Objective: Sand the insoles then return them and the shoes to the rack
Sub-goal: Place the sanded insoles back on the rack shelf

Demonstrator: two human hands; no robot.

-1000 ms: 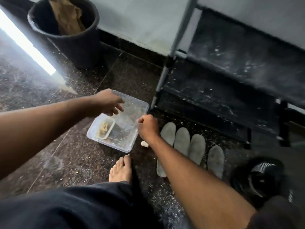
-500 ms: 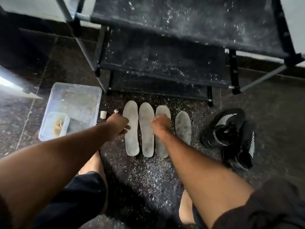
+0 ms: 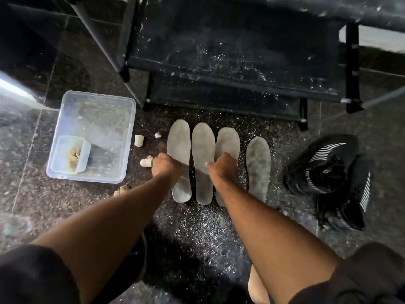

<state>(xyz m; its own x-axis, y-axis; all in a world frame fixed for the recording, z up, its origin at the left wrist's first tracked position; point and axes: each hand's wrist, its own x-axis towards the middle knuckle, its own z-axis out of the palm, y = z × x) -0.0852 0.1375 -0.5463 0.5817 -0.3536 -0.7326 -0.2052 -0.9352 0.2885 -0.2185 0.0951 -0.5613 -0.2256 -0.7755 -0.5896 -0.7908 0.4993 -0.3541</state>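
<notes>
insoles: four grey insoles point(image 3: 202, 163) lined up side by side on the dark floor point(image 3: 65, 207), right in front of the rack's bottom front edge. Long axes all point toward the rack, toes at the far end.
left hand: left hand point(image 3: 166, 167) sits over the middle of the leftmost insole point(image 3: 178, 148), fingers curled under. Can't tell if it's actually pinching the insole or just balled up on top of it.
right hand: right hand point(image 3: 223, 168) is over the third insole point(image 3: 228, 141), also curled with the thumb poking out left toward the second one. Same deal, grip is hidden from this angle.
key relation: both hands are mid-length on an insole, so each one runs away from the hand toward the rack and back toward the knees. The loner on the far right point(image 3: 258, 165) is nearer the right hand.
shoes: pair of black sneakers point(image 3: 331, 172) heaped on the floor to the right, well apart from the insoles.
rack: black fabric shoe rack point(image 3: 230, 62), shelves dusted with white specks.
other stuff: clear plastic tub point(image 3: 96, 119) near the rack's left leg, plus a few small pale stubs point(image 3: 139, 140) between the tub and the insoles. Sanding dust all over the floor.
</notes>
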